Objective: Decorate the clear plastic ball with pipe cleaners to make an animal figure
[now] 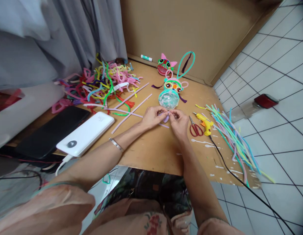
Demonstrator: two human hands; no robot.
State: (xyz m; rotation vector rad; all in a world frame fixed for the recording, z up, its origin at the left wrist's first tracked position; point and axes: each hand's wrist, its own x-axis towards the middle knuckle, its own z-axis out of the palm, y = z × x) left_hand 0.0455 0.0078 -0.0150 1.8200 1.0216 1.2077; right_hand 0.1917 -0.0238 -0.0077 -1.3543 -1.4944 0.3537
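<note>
Both my hands meet over the middle of a low brown board (151, 150). My left hand (152, 117) and my right hand (178, 121) each pinch a lilac pipe cleaner (166, 117), which is bent into a small loop between the fingertips. Its free end trails to the left on the board. Just beyond my fingers stands a pipe-cleaner figure (171, 91) with a teal base, a face and long teal ears.
Red scissors (195, 129) and a yellow glue gun (205, 124) with a black cord lie right of my hands. A bundle of straight pipe cleaners (233, 137) is farther right. A tangled pile (104, 83), a white power bank (85, 133), a black phone (52, 130) sit left.
</note>
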